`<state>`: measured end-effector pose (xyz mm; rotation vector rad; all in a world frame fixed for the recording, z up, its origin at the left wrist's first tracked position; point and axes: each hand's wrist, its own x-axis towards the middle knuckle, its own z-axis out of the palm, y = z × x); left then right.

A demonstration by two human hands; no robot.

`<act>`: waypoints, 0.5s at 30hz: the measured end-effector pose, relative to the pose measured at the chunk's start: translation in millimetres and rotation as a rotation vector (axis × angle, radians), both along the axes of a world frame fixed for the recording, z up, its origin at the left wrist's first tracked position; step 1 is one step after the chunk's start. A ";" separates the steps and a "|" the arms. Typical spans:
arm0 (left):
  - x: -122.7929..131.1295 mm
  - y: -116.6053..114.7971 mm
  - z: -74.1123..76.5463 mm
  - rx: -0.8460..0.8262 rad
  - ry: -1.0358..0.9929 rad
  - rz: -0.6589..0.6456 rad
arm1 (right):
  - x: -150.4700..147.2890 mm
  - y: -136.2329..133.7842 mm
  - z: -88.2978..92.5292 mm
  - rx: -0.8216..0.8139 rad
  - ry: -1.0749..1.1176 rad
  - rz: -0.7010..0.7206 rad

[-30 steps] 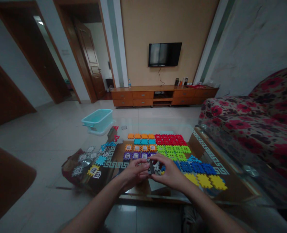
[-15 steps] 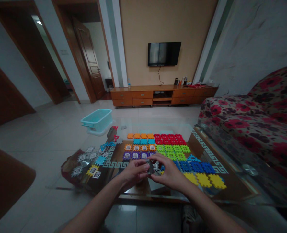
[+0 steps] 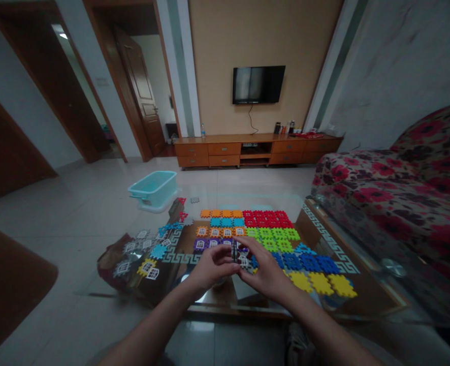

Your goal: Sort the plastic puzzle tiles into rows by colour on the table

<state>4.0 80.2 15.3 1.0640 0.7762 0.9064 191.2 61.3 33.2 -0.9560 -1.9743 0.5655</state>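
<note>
My left hand [image 3: 209, 267] and my right hand [image 3: 263, 269] meet over the near middle of a glass coffee table [image 3: 331, 244]. Both pinch a small dark grey tile [image 3: 234, 251] held upright between their fingertips. Beyond the hands lie flat rows of interlocking plastic tiles: orange [image 3: 221, 214], teal [image 3: 227, 222], red [image 3: 266, 219], green [image 3: 272, 236], blue [image 3: 304, 262], yellow [image 3: 320, 283] and purple ones with white windows [image 3: 210, 244]. Loose grey and coloured tiles [image 3: 143, 254] are scattered at the table's left end.
A floral sofa [image 3: 400, 188] runs along the right of the table. A teal plastic tub [image 3: 152, 188] sits on the tiled floor beyond. A wooden TV cabinet [image 3: 255, 149] and wall TV [image 3: 258, 84] stand at the back; doorways open at the left.
Both hands have shifted slightly away from me with the grey tile, which now stands more upright between the fingertips. The laid tiles have not moved.
</note>
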 end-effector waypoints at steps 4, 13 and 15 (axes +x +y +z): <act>-1.9 0.2 -1.6 0.192 0.166 0.096 | 0.8 1.4 1.6 -0.075 0.039 -0.049; -4.9 0.4 0.7 0.309 0.244 0.086 | 6.2 1.9 14.1 -0.258 0.079 0.007; -5.7 0.3 0.8 0.309 0.248 0.079 | 6.1 1.9 15.4 -0.264 0.074 0.004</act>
